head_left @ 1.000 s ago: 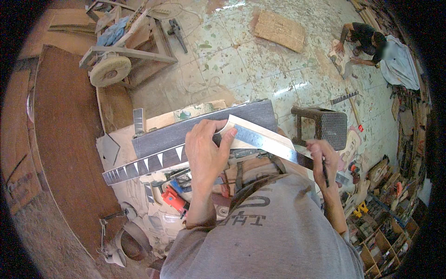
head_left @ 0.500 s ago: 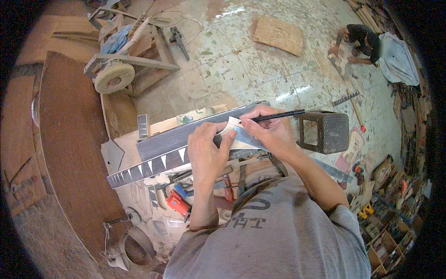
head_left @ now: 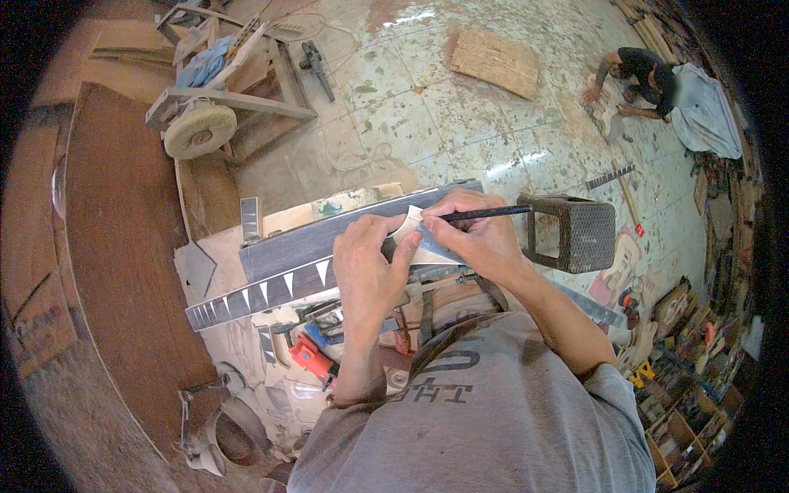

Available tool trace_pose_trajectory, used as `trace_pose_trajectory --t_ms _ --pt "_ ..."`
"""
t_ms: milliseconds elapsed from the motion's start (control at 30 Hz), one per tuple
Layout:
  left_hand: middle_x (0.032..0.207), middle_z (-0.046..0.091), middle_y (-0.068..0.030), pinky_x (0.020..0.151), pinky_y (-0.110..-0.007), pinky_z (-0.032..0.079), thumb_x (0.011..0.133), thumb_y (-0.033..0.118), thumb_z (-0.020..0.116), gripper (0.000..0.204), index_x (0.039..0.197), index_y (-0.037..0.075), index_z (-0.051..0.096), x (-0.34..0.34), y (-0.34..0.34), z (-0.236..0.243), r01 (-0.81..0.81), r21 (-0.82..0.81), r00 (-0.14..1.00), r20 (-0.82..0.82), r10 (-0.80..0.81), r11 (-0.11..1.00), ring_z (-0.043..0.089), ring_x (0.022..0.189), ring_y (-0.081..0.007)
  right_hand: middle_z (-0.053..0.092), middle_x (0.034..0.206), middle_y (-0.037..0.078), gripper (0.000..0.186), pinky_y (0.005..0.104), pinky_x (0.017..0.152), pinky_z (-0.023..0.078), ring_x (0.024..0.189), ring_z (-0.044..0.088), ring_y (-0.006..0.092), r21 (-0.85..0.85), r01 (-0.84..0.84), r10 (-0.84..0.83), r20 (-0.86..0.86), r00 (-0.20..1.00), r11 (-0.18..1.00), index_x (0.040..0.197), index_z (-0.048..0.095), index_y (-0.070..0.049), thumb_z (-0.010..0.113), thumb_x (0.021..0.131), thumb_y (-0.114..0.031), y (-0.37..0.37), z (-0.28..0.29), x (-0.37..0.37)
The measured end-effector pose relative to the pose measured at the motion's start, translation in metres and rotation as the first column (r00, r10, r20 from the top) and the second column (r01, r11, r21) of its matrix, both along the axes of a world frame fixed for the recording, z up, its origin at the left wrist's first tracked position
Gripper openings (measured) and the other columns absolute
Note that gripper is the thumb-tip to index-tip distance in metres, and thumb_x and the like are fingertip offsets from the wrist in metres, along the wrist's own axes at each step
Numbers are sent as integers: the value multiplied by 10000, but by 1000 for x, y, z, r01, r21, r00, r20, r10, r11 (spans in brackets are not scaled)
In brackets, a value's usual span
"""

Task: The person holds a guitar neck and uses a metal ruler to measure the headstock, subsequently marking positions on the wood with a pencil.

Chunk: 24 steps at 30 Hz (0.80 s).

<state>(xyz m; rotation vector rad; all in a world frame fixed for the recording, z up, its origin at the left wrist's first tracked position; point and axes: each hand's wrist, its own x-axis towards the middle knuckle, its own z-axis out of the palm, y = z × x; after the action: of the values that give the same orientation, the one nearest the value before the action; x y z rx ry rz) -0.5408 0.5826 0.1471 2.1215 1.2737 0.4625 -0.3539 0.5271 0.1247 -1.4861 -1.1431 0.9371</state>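
Fretboard [head_left: 275,291], dark w/ white wedge inlays, sticks out to the L of & slightly below the L hand [head_left: 370,259], tilted, its far end lower; pale wood piece [head_left: 412,218] sits right btwn the two hands, in line w/ it; L hand is pinching the pale wood piece, thumb on the near side, fingers over the far side; R hand [head_left: 478,232] is pinching a black pencil [head_left: 497,213], thumb vs. fingers, tip at the pale wood just R of the L thumb, shaft pointing off to the R; can't tell if the tip actually touches; steel blade [head_left: 440,245] lies on the pale wood, partly under the R hand, nr the L thumb.

Just beyond both hands: dark grey block [head_left: 308,238], long, roughly parallel to the fretboard; short inlaid strip [head_left: 250,218] stands past its L end, farther L of the L hand; red power tool [head_left: 308,359] is below-L of the L hand, beside the L forearm; dark stool [head_left: 588,237] is R of the R hand, nr the pencil's back end; round buffing wheel [head_left: 200,129] is well off, up-L of the L hand; brown slab [head_left: 496,63] is on the floor, well beyond the R hand; co-worker [head_left: 645,70] crouches far up-R of the R hand.
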Motion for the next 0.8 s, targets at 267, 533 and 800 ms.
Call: trace_pose_trajectory --t_ms 267,533,800 --pt "1022 724 -124 918 -438 485 919 292 811 280 1082 67 776 -1 1 -1 7 18 1000 11 -7 1000 681 1006 -342 730 852 60 62 297 707 479 779 621 121 -26 -2 3 34 999 1000 948 798 -7 781 903 -46 1 5 -1" --pt "1018 722 -130 910 -438 487 906 283 815 289 1075 52 775 -1 1 -2 7 28 1000 22 -7 1000 680 988 -349 727 854 61 60 297 712 479 786 619 122 -56 -6 7 21 1000 998 947 797 -7 771 912 -48 1 7 -1" --pt "1019 718 -130 898 -441 482 917 294 802 292 1077 51 771 0 0 0 3 31 1000 7 -4 999 673 996 -349 723 850 53 56 285 708 473 779 608 114 -44 -4 6 46 999 999 944 791 2 767 911 -36 1 6 -2"
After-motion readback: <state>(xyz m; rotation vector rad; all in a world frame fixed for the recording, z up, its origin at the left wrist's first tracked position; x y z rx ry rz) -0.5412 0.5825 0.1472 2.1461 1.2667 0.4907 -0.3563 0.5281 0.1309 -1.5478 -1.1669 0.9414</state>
